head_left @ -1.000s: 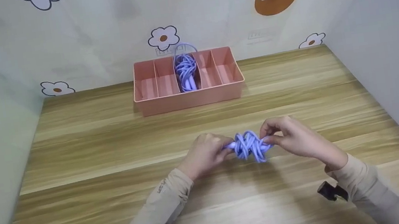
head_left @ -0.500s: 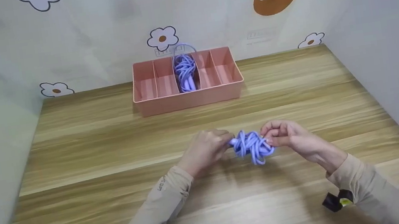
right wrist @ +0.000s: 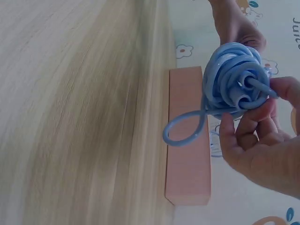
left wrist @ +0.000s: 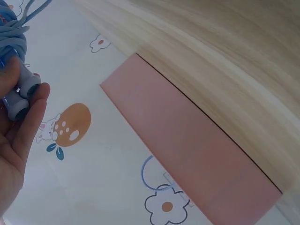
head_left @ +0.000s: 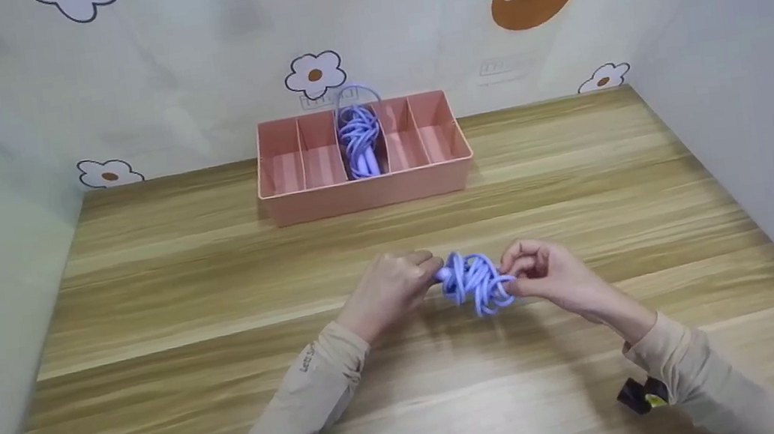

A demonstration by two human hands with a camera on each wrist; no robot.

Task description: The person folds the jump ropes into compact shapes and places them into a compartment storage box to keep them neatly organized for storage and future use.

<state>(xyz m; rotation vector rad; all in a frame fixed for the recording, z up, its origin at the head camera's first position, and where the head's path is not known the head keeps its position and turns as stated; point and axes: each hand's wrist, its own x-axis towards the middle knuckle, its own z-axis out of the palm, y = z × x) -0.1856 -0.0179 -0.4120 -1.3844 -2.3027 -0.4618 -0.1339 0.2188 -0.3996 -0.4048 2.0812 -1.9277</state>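
A blue-purple skipping rope (head_left: 473,282), its cord wound thickly round its two handles (left wrist: 29,86), is held up over the table between both hands. My left hand (head_left: 389,288) grips the handle ends, which poke out between thumb and fingers in the left wrist view. At the opposite end of the bundle, my right hand (head_left: 551,277) pinches a bit of the cord between thumb and fingertips. A loose loop of cord (right wrist: 185,140) hangs from the bundle in the right wrist view, where the rope's wound end (right wrist: 236,82) faces the camera.
A pink divided box (head_left: 369,195) stands at the back of the wooden table (head_left: 178,292). Its middle compartment holds another wound skipping rope (head_left: 361,137), with a cord loop rising above the rim. Patterned walls border the table. A black object (head_left: 633,396) shows by the right sleeve.
The wound rope has tilted, its right end lower, and most recently both hands have shifted slightly left with it. The right fingers have changed their hold on the cord. The box stays put.
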